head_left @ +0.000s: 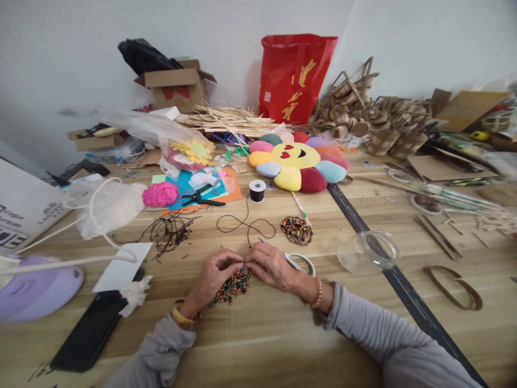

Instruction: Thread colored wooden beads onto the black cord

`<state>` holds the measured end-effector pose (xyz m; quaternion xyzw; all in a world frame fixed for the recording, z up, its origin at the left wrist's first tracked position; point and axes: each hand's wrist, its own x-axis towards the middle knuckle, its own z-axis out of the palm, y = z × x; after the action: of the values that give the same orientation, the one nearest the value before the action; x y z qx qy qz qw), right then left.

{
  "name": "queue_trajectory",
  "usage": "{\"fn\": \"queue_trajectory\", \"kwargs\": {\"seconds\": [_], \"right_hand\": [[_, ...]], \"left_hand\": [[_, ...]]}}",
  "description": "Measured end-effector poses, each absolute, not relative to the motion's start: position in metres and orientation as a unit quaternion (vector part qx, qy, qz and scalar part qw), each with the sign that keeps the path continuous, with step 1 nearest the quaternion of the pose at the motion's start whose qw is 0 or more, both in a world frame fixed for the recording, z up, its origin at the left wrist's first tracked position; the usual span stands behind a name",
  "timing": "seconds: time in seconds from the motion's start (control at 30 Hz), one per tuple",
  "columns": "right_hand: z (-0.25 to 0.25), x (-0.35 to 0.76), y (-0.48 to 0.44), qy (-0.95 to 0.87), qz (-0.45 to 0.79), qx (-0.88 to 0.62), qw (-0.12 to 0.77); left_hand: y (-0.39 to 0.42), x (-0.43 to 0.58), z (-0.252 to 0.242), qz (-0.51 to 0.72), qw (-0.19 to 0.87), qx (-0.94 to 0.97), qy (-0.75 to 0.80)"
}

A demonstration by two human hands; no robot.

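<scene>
My left hand (213, 276) and my right hand (271, 266) meet fingertip to fingertip near the table's front, both pinched over a strip of multicoloured beads (233, 285) that lies under and between them. A thin black cord (242, 223) runs from my fingers up to a black spool (257, 190). A second beaded piece (297, 230) lies beyond my right hand. White-handled scissors (301, 263) rest beside my right wrist.
A flower-shaped plush (298, 160), red bag (293, 75), black pliers (201, 198), pink yarn flower (160, 194), cut cord scraps (167, 231), clear plastic cup (369, 250), black phone (91, 331), purple object (34, 288) and cardboard craft pieces (388, 124) crowd the wooden table (262, 334).
</scene>
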<state>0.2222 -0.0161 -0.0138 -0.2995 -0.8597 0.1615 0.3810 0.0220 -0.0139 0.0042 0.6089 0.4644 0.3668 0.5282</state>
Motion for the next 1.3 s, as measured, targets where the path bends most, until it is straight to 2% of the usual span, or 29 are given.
{"fn": "queue_trajectory", "kwargs": {"seconds": [0.57,0.9,1.3], "right_hand": [[-0.011,0.2228,-0.0169,-0.873,0.151,-0.287,0.363],[-0.0136,0.2202,-0.0155,-0.835,0.117,-0.37,0.389],[-0.0064,0.2221,-0.0156,-0.875,0.134,-0.292,0.363]], "left_hand": [[-0.0148,0.0199,0.0058,0.36,0.519,0.639,0.439],[-0.0145,0.0206,0.0108,0.379,0.484,0.643,0.457],[-0.0152,0.0201,0.0075,0.359,0.484,0.654,0.457]]}}
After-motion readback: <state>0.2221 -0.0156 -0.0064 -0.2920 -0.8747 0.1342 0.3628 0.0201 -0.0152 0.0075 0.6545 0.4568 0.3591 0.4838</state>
